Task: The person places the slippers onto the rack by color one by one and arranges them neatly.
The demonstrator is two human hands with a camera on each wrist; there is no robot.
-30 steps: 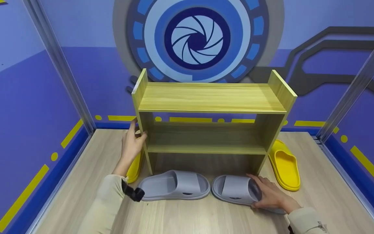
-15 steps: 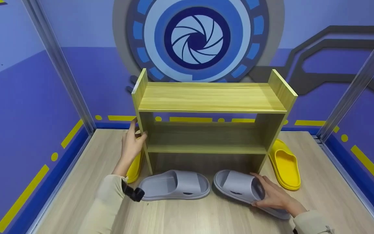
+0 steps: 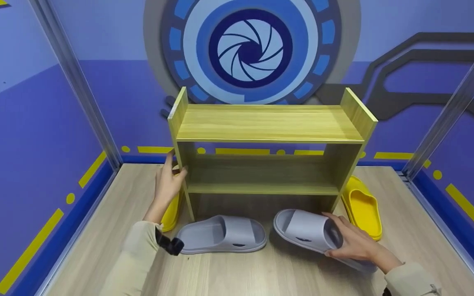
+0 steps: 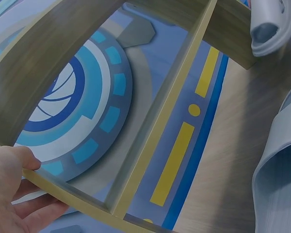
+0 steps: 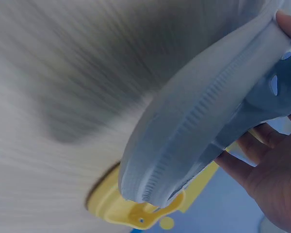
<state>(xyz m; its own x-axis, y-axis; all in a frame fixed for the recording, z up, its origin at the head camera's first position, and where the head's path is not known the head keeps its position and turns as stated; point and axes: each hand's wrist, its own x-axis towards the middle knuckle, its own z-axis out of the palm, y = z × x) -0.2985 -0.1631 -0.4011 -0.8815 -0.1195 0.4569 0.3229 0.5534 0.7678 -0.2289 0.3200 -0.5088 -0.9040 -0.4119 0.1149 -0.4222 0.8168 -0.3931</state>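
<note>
My left hand (image 3: 165,190) grips the left side panel of a small wooden shelf rack (image 3: 268,122), thumb on the front edge and fingers behind. In the left wrist view the same hand (image 4: 12,191) pinches that panel's edge. My right hand (image 3: 357,243) holds a grey slide slipper (image 3: 306,225) across its sides, thumb on the near side and fingers on the far side. The slipper is tilted and raised above the wooden floor, its shadow below it; the right wrist view shows its sole edge (image 5: 194,109). Its mate, another grey slipper (image 3: 237,235), lies before the rack's left half.
A yellow slipper (image 3: 362,210) lies to the right of the rack, and another yellow slipper (image 3: 171,216) is partly hidden behind my left hand. Printed blue walls (image 3: 109,86) close in the back and sides. The wooden floor (image 3: 237,275) stretches in front.
My right hand has lifted the right grey slipper and carried it a little rightward, its toe end turning up and away. My left hand, the rack and the other slippers stay put.
</note>
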